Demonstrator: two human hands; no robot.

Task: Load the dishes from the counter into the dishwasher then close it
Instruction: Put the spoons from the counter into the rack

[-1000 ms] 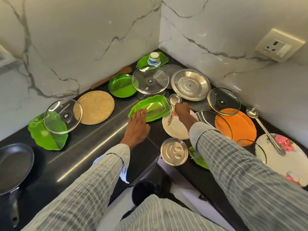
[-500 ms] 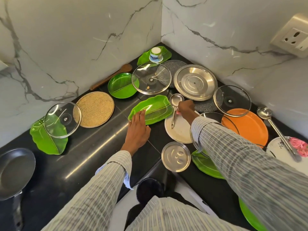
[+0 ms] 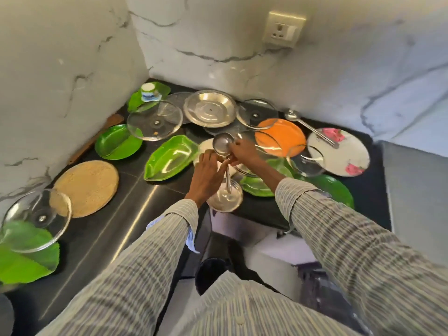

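- A black desk (image 3: 97, 238) sits in a corner with white marble walls (image 3: 60, 69). A wall plug (image 3: 282, 29) is high up on the right wall.
- Lots of dishes lie on the desk.
- The right hand (image 3: 244, 154) holds a steel ladle (image 3: 223, 147) up off the desk. Its grip is closed on the ladle just under the bowl. The bowl is up and the handle hangs down.
- The left hand (image 3: 206, 170) is right next to the ladle handle. One finger reaches out toward it. I cannot tell if this grip is closed on the handle or only touching it.
- A small steel lid (image 3: 225, 198) lies under the ladle handle, at the front edge of the desk.
- A green leaf plate (image 3: 169, 161) lies just left of the hands. A cream plate (image 3: 206, 145) peeks out behind the hands.
- A round green plate (image 3: 116, 143) is farther left. A glass lid (image 3: 155, 121) covers part of it.
- A big steel plate (image 3: 209, 109) is at the back, near the corner.
- An orange plate (image 3: 278, 135) is to the right of the hands, with glass lids over its edges.
- A flower plate (image 3: 339, 151) is far right. A second ladle (image 3: 308, 126) rests on it.
- A round brown mat (image 3: 87, 187) is on the left. Next to it, another glass lid (image 3: 36, 219) lies on a green leaf plate.
- A little white jar (image 3: 148, 92) stands on a green plate in the back corner.
- Both arms have striped sleeves (image 3: 351, 238).
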